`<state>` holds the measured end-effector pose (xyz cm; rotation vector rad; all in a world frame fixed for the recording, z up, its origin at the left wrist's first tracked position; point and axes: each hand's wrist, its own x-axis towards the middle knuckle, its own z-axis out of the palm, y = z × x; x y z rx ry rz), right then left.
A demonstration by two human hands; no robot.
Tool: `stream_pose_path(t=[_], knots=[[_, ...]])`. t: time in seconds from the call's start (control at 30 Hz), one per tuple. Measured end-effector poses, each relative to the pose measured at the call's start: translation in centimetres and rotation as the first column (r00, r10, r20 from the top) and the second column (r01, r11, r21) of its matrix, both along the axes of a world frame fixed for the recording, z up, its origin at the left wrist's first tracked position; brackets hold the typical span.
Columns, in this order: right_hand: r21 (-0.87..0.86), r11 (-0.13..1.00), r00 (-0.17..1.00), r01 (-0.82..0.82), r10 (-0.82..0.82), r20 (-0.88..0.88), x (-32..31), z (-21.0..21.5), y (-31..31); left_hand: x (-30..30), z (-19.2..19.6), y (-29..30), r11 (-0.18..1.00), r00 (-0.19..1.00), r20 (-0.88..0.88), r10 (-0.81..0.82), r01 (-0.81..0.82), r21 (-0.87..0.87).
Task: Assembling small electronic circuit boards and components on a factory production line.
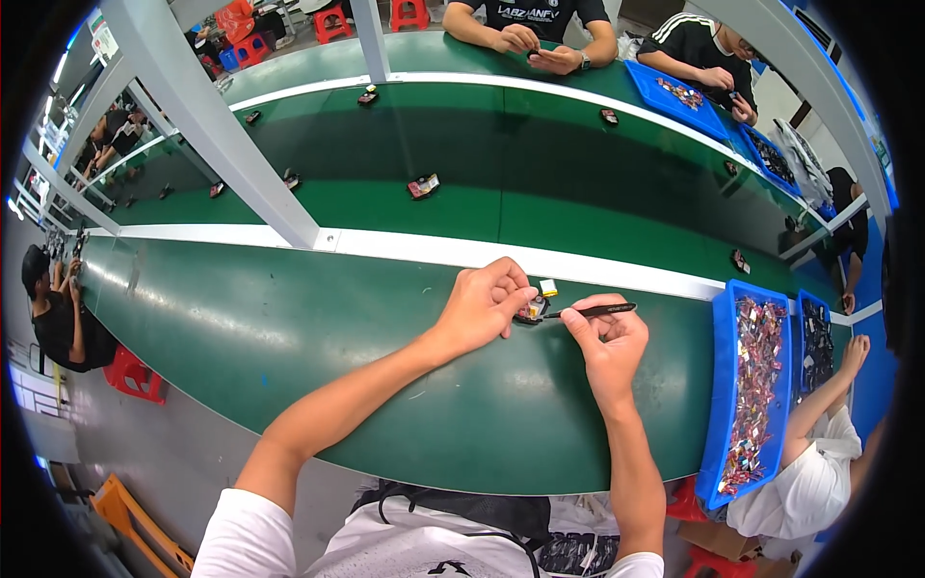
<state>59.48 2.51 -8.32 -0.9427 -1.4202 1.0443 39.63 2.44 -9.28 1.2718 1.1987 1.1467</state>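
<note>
My left hand [485,306] pinches a small black electronic part [533,310] against the green table, its fingers closed at the part's left edge. A small white and yellow piece [549,287] sticks up from the part's far side. In my right hand [613,345] are black tweezers [605,310], gripped between thumb and fingers. Their tips point left and reach the part's right side; whether they pinch anything there is too small to tell.
Beyond a white rail [462,258], a green conveyor belt carries several small black parts, one of them a black and red part [422,186]. A blue tray [718,405] of small colourful pieces stands at right, beside a blue tray of black parts [816,337]. Co-workers sit around.
</note>
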Motion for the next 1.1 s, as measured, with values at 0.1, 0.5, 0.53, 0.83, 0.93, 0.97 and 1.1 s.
stream_pose_path(t=[0.1,0.5,0.53,0.83,0.93,0.97,1.1], knots=[[-0.013,1.000,0.999,0.005,-0.004,0.043,-0.1,-0.2,-0.1,0.1,-0.4,-0.2,0.998,1.000,-0.021,0.023,-0.022,0.057],[0.009,0.998,0.979,0.059,-0.060,0.195,-0.5,-0.5,-0.2,0.1,-0.8,-0.5,0.984,1.000,-0.021,0.019,-0.015,0.180],[0.009,0.998,0.979,0.061,-0.061,0.195,-0.5,-0.4,-0.2,0.1,-0.9,-0.5,0.984,1.000,-0.021,0.017,-0.013,0.179],[-0.272,0.961,0.996,-0.049,0.026,-0.088,-0.1,0.2,0.1,0.2,-1.2,-0.8,0.916,0.989,-0.136,0.066,-0.006,0.402],[-0.331,0.942,0.998,-0.051,0.031,-0.063,0.0,0.4,0.1,0.2,-1.2,-0.8,0.899,0.983,-0.171,0.069,0.013,0.438],[-0.332,0.942,0.997,-0.056,0.035,-0.067,0.0,0.4,0.2,0.2,-1.3,-0.8,0.895,0.984,-0.163,0.068,0.012,0.446],[-0.329,0.942,0.995,-0.065,0.038,-0.088,0.1,0.4,0.0,0.3,-0.5,-1.0,0.957,1.000,0.012,0.000,-0.004,0.289]])
